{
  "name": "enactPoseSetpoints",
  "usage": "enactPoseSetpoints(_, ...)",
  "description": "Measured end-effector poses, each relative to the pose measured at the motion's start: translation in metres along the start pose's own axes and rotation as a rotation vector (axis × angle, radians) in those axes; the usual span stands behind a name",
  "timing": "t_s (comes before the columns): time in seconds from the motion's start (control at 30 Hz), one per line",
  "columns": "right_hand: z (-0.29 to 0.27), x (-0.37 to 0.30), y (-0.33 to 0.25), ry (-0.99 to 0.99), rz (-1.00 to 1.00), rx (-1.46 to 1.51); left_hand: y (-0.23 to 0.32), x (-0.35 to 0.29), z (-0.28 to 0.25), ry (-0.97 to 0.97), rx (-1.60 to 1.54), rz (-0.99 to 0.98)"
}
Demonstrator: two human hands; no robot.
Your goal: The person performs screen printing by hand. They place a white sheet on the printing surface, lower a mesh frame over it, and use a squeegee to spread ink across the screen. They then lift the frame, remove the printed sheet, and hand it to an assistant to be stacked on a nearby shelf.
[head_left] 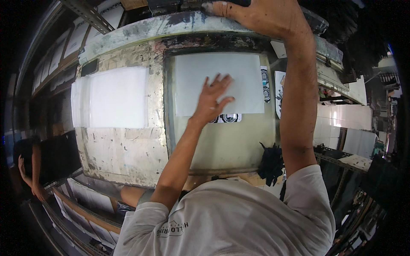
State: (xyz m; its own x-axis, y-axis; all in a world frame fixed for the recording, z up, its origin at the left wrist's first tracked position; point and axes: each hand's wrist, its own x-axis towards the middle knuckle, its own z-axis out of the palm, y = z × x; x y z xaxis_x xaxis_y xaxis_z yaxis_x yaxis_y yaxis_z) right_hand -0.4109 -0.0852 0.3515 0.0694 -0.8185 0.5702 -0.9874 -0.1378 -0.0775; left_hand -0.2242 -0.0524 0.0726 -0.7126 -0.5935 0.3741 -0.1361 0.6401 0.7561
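Observation:
My left hand (215, 96) lies over a whitish translucent sheet (192, 85) on the right half of the worktable, fingers spread and slightly blurred. Under the sheet's near edge, a strip with round black-and-white prints (230, 117) sticks out. Another printed strip (265, 84) shows along its right edge. My right hand (265, 17) is at the top, at a long paint-stained frame bar (188, 24) that it appears to grip. Its thumb stretches left along the bar's upper side; the other fingers are hidden. Left of the sheet lies a stack of white sheets (117, 98).
The worktable's left board (128, 155) is stained and worn. A dark crumpled cloth or glove (271, 162) hangs at the table's near right corner. Metal shelving with boxes (77, 36) stands at left. Another person's arm (36, 166) shows at lower left.

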Motion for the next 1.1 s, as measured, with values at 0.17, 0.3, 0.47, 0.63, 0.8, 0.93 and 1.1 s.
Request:
enactPoseSetpoints(0.17, -0.009, -0.037, -0.028, -0.18, 0.092, 0.309, 0.023, -0.017, -0.109, 0.833, -0.483, -0.163)
enactPoseSetpoints(0.3, 0.0, -0.112, -0.066, -0.096, 0.067, 0.08, 0.021, -0.059, -0.167, 0.977, -0.589, -0.07)
enactPoseSetpoints(0.47, 0.038, -0.18, -0.089, -0.124, 0.19, 0.362, 0.001, -0.161, -0.146, 0.821, -0.519, -0.604)
enactPoseSetpoints(0.63, 0.117, -0.24, -0.08, -0.413, 0.255, 0.435, -0.032, -0.208, -0.112, 0.707, -0.243, -0.568)
enactPoseSetpoints(0.8, 0.132, -0.251, -0.095, -0.678, 0.305, 0.232, -0.054, -0.23, -0.103, 0.609, 0.214, -0.462)
enactPoseSetpoints(0.93, 0.173, -0.234, -0.061, -0.503, 0.273, 0.242, -0.048, -0.229, -0.105, 0.595, 0.257, -0.514)
enactPoseSetpoints(1.1, 0.226, -0.167, 0.007, -0.365, 0.253, 0.16, -0.046, -0.229, -0.107, 0.615, 0.253, -0.489)
